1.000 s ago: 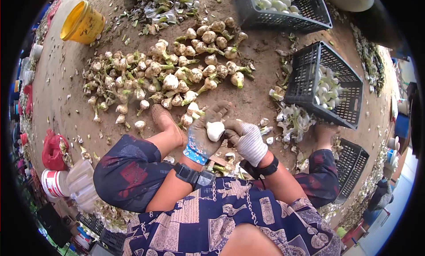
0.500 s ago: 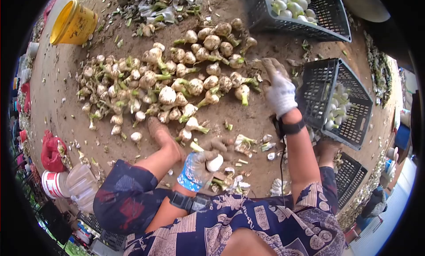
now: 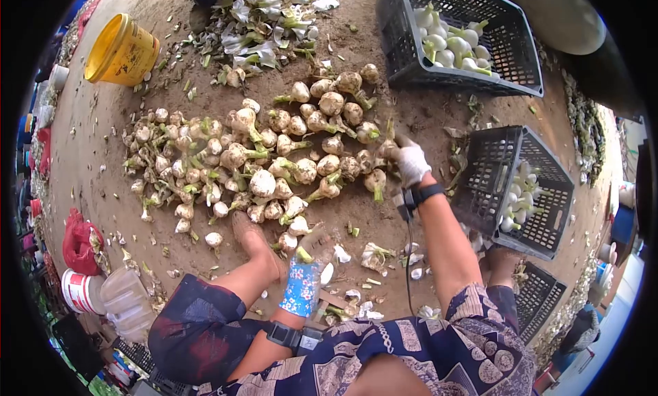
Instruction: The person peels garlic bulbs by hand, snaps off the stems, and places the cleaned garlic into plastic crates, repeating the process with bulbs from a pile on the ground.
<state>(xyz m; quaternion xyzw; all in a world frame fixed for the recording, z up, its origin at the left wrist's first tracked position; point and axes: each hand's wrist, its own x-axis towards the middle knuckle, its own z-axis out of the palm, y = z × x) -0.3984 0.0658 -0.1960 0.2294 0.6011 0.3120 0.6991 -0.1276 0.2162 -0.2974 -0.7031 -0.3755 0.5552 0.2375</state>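
Note:
A white-gloved right hand (image 3: 404, 157), mine, is at the right edge of a heap of dirty garlic bulbs (image 3: 263, 183). Its fingers are curled round one bulb, mostly hidden, with its stem (image 3: 391, 127) poking up. My left hand (image 3: 315, 249), in a soiled glove with a blue floral cuff, is low in front of me near my bare foot. It holds a peeled garlic bulb (image 3: 327, 273) whose cut green stem (image 3: 303, 255) shows on the other side of the hand; the fingers are partly blurred.
Two black crates, one at the upper right (image 3: 439, 75) and one tilted at the right (image 3: 488, 180), hold peeled white bulbs. A yellow bucket (image 3: 127, 57) lies tipped at the upper left. Leaf trimmings (image 3: 260, 33) are piled at the top; peel scraps (image 3: 375, 257) litter the ground.
The view has shifted, so the ground appears lower. My right hand has moved from open beside the heap to closing on a bulb. My left hand has turned, still with the peeled bulb.

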